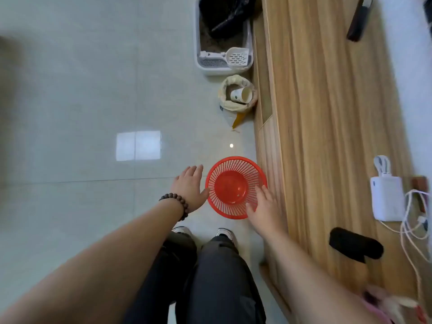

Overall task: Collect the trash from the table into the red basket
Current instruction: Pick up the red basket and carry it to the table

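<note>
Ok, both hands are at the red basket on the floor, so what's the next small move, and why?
Probably close both hands on the rim and lift. The left hand and right hand flank the red basket with fingers open, it looks empty, and it sits below the table.

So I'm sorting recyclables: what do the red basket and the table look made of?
Red basket: likely plastic, glossy, with a moulded slotted lattice wall and solid base. Table: wood or wood-look laminate, matte, with streaky grain lines; which of the two I cannot tell.
</note>
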A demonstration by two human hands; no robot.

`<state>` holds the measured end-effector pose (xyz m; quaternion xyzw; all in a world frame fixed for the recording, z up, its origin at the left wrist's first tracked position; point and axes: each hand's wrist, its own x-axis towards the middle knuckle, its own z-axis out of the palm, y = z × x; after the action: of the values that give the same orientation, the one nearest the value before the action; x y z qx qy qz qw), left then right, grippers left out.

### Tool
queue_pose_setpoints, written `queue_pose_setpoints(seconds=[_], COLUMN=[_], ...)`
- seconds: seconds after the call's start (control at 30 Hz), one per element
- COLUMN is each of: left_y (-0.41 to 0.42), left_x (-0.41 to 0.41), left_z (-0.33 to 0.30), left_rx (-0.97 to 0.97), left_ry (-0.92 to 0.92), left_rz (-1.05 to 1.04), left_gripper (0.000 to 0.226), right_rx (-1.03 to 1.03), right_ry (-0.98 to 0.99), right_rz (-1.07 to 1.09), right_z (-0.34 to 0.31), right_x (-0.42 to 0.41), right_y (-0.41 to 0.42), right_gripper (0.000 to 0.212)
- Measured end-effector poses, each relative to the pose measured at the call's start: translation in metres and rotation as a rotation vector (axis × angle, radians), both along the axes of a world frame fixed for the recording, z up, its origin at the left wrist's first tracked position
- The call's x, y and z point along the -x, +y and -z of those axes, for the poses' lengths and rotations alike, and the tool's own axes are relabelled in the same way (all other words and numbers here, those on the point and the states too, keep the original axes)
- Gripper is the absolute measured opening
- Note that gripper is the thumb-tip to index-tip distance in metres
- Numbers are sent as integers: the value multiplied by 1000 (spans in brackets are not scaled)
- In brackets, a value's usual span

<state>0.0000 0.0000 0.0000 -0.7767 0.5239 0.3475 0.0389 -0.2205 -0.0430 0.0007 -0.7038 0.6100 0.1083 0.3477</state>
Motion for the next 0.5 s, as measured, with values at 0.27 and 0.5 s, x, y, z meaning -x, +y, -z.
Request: queue_pose_setpoints(seconds=[0.27, 0.5], left_y=[-27, -47], left_x=[27, 28], left_z=[134, 175], left_rx=[-54, -38], left_ry=[43, 107], left_rz=[-94, -327], left_gripper=[72, 25], right_rx=[13, 50], right_ry=[43, 37], right_rz=[99, 105], right_z=[122, 154], right_x=[14, 10], right_y=[1, -7], right_gripper=[67, 68])
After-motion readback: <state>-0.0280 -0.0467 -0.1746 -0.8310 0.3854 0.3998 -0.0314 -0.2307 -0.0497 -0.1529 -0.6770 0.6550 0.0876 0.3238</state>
